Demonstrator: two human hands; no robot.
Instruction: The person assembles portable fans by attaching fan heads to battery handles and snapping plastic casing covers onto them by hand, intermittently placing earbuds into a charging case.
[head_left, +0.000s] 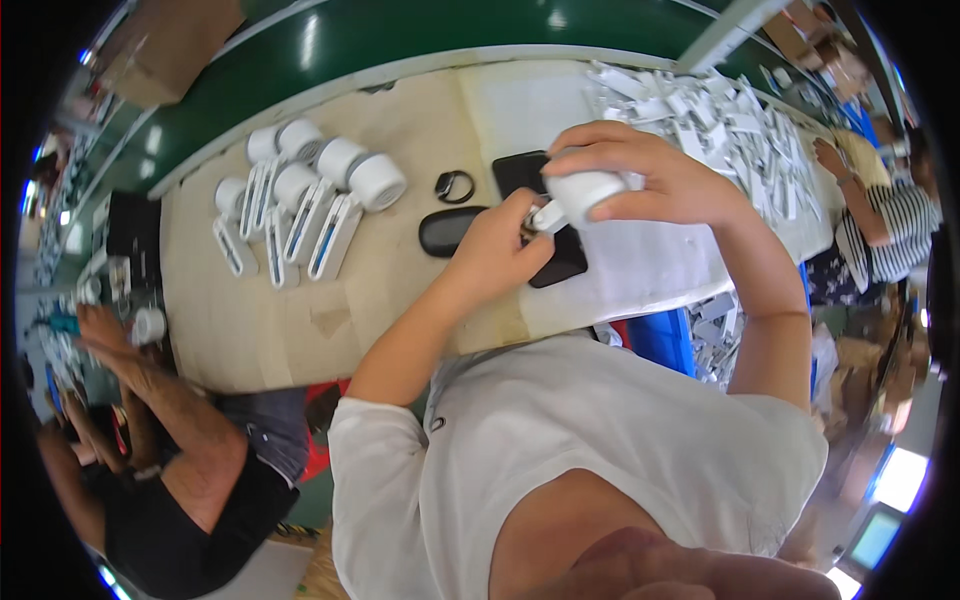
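A: Packages first. What is on the bench?

B: A cluster of white cylinders with flat white stems (310, 195) lies at the left of the worktop (250, 320), stems pointing toward the near edge, some with a dark strip down the middle. A heap of flat white parts (720, 120) fills the far right. A black ring (455, 186) and a black oval case (447, 230) lie near the centre; a black flat pad (530, 175) lies under the hands.

A: Surface and room?

B: Pale beige worktop with a white sheet (640, 265) on its right part, and a green belt (400, 40) running behind it. A brown carton (170, 50) stands top left. One person in a dark top (180, 500) works at lower left, another in a striped top (885, 225) at right.

A: The piece in hand?

B: White cylinder (583, 192) above the black pad, long axis roughly left-right, narrow stem end pointing left.

A: Hands?

B: Right hand (650, 175) curled over the cylinder, gripping it. Left hand (500, 250) pinches the stem end with its fingertips.
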